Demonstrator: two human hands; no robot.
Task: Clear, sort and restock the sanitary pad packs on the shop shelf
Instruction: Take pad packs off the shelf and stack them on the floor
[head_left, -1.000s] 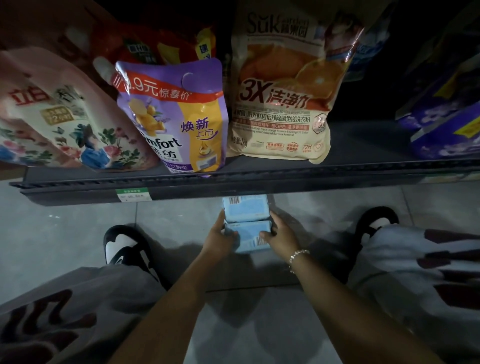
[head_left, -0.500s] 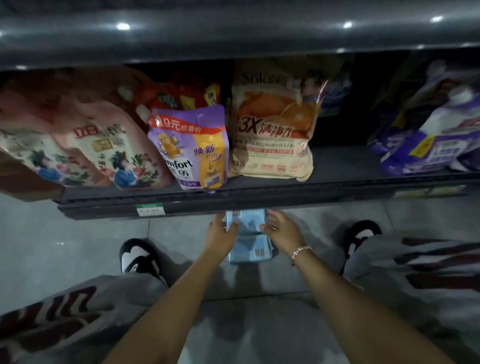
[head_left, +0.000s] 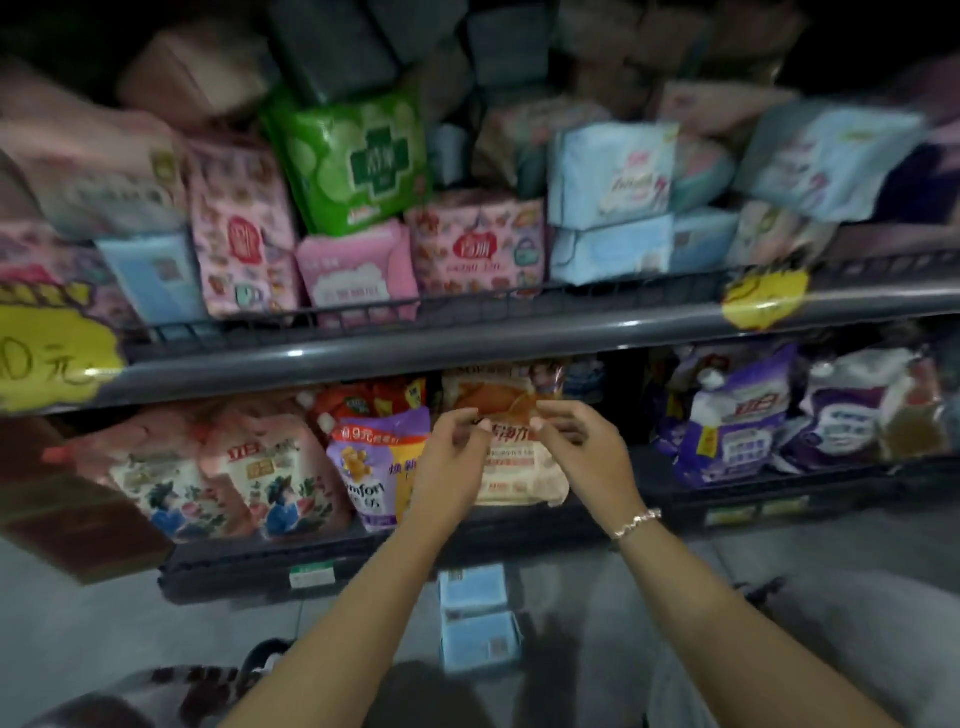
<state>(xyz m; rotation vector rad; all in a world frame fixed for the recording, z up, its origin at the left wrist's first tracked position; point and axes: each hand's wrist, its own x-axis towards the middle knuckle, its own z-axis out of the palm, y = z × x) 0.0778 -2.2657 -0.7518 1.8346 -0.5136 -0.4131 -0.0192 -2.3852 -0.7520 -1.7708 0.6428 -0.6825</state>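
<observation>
Both hands, left (head_left: 451, 457) and right (head_left: 582, 451), empty with fingers loosely curled, raised toward upper shelf (head_left: 467, 348), probably to fetch more. Pad packs (head_left: 475, 244) heaped above shelf rail; two blue packs (head_left: 478, 618) stacked on floor below, apparently set aside for sorting.

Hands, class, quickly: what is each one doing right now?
Left hand: open, fingers loosely curled, holding nothing.
Right hand: open, fingers loosely curled, holding nothing.
</observation>
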